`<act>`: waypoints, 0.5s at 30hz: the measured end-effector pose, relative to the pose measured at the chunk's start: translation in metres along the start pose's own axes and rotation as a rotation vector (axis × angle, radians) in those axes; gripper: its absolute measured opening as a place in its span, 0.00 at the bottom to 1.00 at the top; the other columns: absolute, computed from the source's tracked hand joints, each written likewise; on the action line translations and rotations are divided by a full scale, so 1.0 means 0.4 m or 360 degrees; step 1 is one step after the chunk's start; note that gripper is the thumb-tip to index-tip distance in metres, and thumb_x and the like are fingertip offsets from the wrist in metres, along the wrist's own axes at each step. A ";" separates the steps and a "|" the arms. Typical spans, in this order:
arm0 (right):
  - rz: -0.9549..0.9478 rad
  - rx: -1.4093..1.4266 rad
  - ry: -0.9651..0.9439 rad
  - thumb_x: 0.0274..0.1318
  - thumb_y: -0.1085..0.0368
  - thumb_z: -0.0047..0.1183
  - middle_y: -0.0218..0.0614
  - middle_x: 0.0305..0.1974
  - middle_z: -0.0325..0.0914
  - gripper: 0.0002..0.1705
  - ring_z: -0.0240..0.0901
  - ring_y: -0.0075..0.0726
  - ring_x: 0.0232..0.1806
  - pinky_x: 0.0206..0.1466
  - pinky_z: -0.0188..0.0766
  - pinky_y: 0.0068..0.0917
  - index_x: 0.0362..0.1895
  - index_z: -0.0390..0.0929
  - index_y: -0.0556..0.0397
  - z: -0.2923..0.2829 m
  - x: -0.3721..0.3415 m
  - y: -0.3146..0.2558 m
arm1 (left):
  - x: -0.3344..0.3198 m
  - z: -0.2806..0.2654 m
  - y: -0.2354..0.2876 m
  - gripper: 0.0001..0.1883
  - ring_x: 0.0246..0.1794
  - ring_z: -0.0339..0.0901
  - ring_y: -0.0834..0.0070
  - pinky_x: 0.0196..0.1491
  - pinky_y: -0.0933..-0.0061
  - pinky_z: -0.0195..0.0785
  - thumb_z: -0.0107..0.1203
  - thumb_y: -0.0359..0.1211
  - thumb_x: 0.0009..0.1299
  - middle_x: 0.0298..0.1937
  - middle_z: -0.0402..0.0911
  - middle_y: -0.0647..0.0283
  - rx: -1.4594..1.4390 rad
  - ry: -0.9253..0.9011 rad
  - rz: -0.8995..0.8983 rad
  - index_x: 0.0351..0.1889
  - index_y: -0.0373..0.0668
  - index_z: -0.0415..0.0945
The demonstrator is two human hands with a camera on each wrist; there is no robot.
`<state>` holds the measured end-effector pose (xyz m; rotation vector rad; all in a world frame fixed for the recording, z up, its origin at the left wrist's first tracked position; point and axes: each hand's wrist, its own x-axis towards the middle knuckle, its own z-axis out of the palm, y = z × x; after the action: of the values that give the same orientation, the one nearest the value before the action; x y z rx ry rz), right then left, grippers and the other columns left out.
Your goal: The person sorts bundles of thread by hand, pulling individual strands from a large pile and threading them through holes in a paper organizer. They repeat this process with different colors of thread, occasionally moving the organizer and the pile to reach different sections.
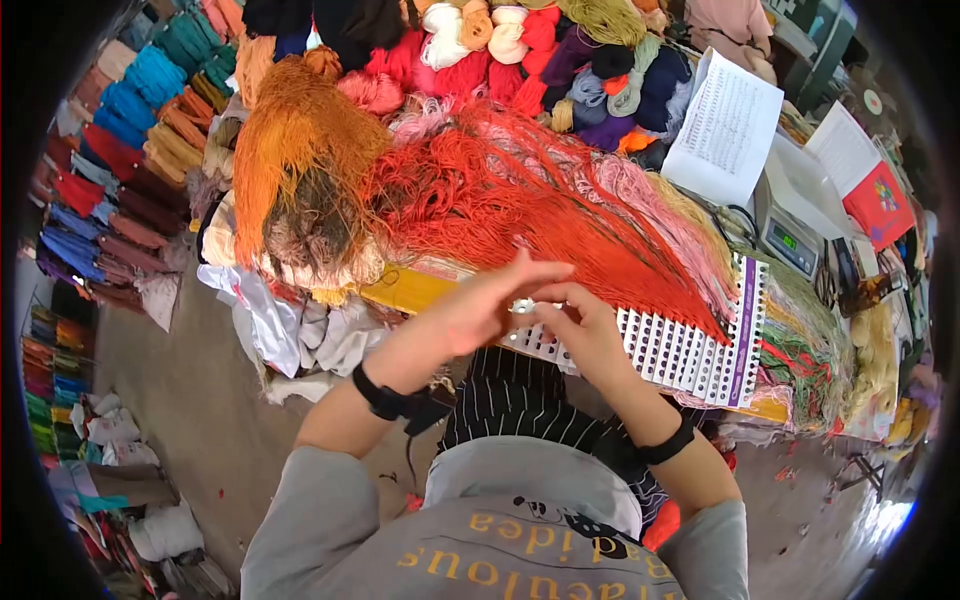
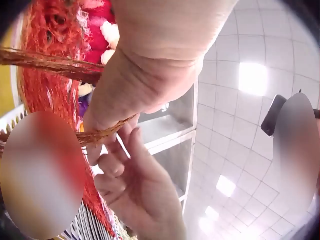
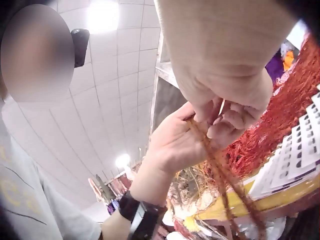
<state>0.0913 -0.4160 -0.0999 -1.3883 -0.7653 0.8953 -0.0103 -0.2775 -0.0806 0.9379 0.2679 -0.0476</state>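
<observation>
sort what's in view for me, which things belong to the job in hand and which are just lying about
Seem to belong to the job:
left hand
right hand
rust-coloured strands at the hands
red yarn
white perforated strips

Probably just lying about:
digital scale
printed sheet
red booklet
crumpled white plastic

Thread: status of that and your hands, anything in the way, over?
Left hand has thread across its palm. Right hand close against left, grip partly hidden. Red yarn and white cards nearby, neither between hands.
</observation>
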 end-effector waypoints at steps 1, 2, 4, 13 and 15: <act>-0.0049 0.0077 -0.0034 0.56 0.68 0.52 0.31 0.30 0.76 0.09 0.69 0.19 0.26 0.30 0.66 0.18 0.39 0.75 0.60 0.009 -0.003 -0.005 | 0.010 0.019 -0.009 0.31 0.58 0.66 0.71 0.58 0.64 0.61 0.31 0.53 0.74 0.61 0.67 0.61 -0.0049 -0.0024 -0.0032 0.63 0.40 0.62; 0.0061 -0.0010 -0.0092 0.58 0.67 0.51 0.30 0.28 0.74 0.09 0.67 0.18 0.26 0.29 0.64 0.17 0.41 0.73 0.59 0.004 -0.011 -0.022 | 0.016 0.037 -0.011 0.30 0.58 0.67 0.71 0.58 0.64 0.61 0.31 0.53 0.74 0.61 0.67 0.61 -0.0095 -0.0052 -0.0069 0.64 0.40 0.61; 0.0031 0.0095 -0.0065 0.59 0.66 0.51 0.29 0.27 0.73 0.09 0.66 0.18 0.25 0.28 0.63 0.16 0.40 0.73 0.58 -0.006 -0.012 -0.013 | 0.021 0.058 -0.003 0.30 0.57 0.68 0.71 0.58 0.64 0.61 0.31 0.52 0.74 0.61 0.66 0.62 -0.0108 -0.0104 -0.0081 0.65 0.40 0.59; 0.0100 0.0488 0.0013 0.62 0.65 0.46 0.32 0.31 0.76 0.06 0.67 0.20 0.25 0.30 0.61 0.16 0.34 0.71 0.53 -0.025 -0.038 -0.039 | 0.024 0.037 -0.003 0.31 0.52 0.70 0.70 0.47 0.65 0.67 0.31 0.54 0.73 0.58 0.70 0.61 -0.0365 -0.0175 -0.0081 0.63 0.40 0.62; 0.0096 0.0576 0.0012 0.62 0.65 0.45 0.33 0.32 0.76 0.06 0.68 0.20 0.26 0.29 0.60 0.17 0.34 0.70 0.53 -0.027 -0.040 -0.040 | 0.022 0.035 -0.001 0.30 0.51 0.71 0.71 0.47 0.66 0.67 0.31 0.54 0.73 0.56 0.71 0.61 -0.0507 -0.0051 -0.0075 0.61 0.41 0.64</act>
<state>0.0945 -0.4348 -0.0835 -1.0977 -0.5257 1.0191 0.0011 -0.2881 -0.0753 0.6138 0.2591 -0.0611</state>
